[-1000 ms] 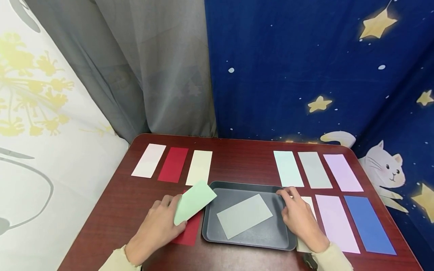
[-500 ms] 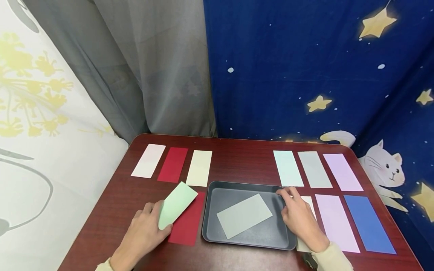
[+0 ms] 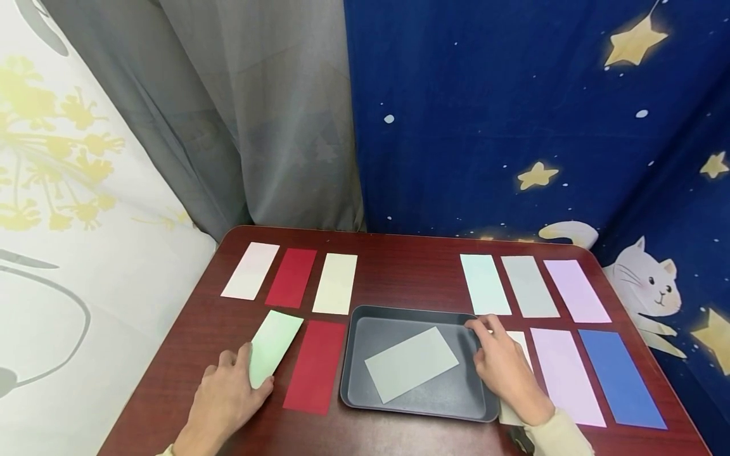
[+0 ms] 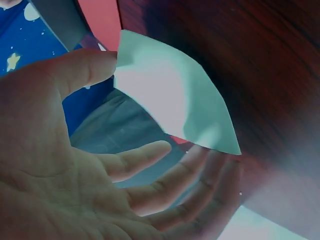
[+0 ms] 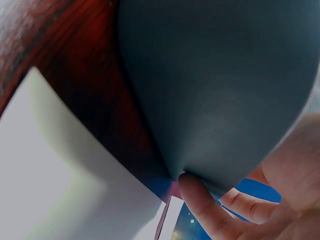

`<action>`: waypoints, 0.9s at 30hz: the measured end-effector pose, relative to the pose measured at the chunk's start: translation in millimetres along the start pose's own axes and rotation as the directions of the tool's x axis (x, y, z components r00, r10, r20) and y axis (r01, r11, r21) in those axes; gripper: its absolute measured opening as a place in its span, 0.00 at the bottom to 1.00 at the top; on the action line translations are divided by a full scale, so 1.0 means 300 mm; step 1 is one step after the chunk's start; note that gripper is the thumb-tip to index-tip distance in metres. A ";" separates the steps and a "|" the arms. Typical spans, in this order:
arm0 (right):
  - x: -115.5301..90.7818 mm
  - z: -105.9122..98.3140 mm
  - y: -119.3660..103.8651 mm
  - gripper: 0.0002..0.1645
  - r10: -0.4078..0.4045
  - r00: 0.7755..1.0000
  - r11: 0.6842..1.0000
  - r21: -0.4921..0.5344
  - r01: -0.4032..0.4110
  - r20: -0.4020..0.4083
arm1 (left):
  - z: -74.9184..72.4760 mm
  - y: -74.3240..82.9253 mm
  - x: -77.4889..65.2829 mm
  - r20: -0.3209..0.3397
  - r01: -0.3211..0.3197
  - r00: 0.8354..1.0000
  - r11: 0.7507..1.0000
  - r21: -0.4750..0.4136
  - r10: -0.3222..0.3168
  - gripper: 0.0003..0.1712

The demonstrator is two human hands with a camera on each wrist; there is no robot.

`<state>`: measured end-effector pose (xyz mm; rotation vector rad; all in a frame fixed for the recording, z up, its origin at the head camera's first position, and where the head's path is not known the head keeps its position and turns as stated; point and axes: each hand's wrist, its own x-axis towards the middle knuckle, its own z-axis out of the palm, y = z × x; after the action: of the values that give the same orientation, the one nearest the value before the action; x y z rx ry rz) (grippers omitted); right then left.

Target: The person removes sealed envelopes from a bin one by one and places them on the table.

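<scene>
The light green paper strip is lying slanted over the dark red table, just left of a dark red strip and in front of a row of three strips: pale pink, red and cream. Its near end is sitting in the left hand, while its far end is pointing away toward the cream strip. The left hand is pinching that near end between the thumb and the fingers; in the left wrist view the thumb tip is pressing one corner of the green strip and the other fingers are spreading loosely beneath it, only slightly curled, so the grip is a light one with the palm wide.

The right hand is resting on the right rim of the dark grey tray, its fingers curling over the edge. In the right wrist view a fingertip is hooking under the tray's rim, beside a white strip on the table. Inside the tray a pale grey-green strip is lying at an angle.

To the right of the tray, mint, grey, two lilac and blue strips are lying flat
</scene>
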<state>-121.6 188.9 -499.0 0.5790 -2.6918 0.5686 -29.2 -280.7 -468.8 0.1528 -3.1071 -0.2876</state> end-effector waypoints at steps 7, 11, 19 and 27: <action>-0.001 0.001 0.001 0.32 -0.001 1.000 1.000 0.000 0.001 -0.004 | 0.017 0.003 -0.002 0.084 0.065 0.994 0.997 0.047 -0.069 0.46; -0.001 0.002 0.002 0.32 -0.003 1.000 1.000 0.000 0.003 -0.002 | 0.027 0.013 -0.002 0.115 0.100 0.988 0.992 0.073 -0.108 0.46; 0.000 0.002 0.004 0.32 -0.010 1.000 1.000 -0.001 0.010 -0.009 | 0.043 0.035 -0.004 0.080 0.122 0.988 0.987 0.102 -0.130 0.47; -0.001 0.003 0.005 0.32 -0.018 1.000 1.000 0.001 0.018 -0.016 | 0.042 0.041 0.000 0.074 0.122 0.989 0.986 0.111 -0.131 0.47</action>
<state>-122.3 189.9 -500.4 0.5956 -2.6686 0.5681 -30.8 -266.4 -479.0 0.3506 -3.2001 -0.1327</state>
